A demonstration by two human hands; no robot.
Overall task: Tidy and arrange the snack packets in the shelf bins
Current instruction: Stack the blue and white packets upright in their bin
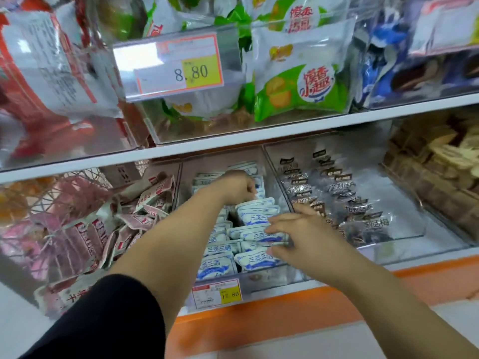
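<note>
Both my hands are inside the middle clear bin (261,278) on the lower shelf, which holds several white-and-blue snack packets (255,216) in rows. My left hand (237,186) reaches deep into the bin with its fingers curled on a packet near the back. My right hand (298,237) sits at the bin's right side. Its fingertips pinch the edges of the white-and-blue packets in the right-hand row.
Left of this bin lies a bin of pink-and-white packets (145,203); to the right, a bin of dark plum packets (337,193). The upper shelf holds green biscuit bags (300,84) behind a price tag (178,66). An orange shelf edge (259,314) runs below.
</note>
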